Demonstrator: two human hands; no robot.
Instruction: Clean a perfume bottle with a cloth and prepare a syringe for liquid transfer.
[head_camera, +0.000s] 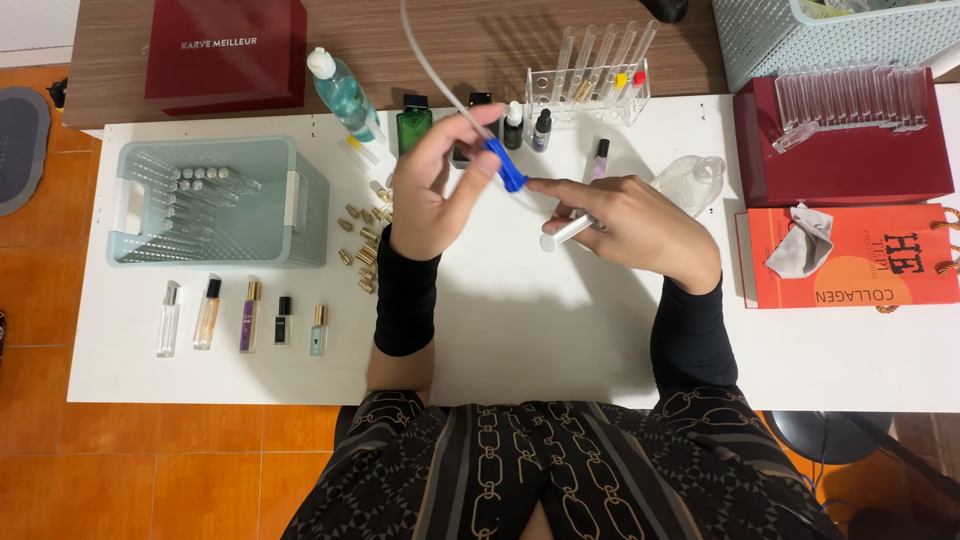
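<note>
Carefully pinched the blue clip (508, 166) on the thin hose (428, 75) with left hand (432, 190), right hand (640, 225) gripping a small tube (566, 232), best kept level.

The person wears 2 black, close-fitting forearm sleeves: the left sleeve (405, 300) and the right sleeve (692, 335) each run from wrist to near the elbow. Both hands are bare, with no rings or gloves visible. The torso garment (540, 470) is black, printed with a brown and cream chain-link and strap pattern in diagonal bands across the front.
</note>
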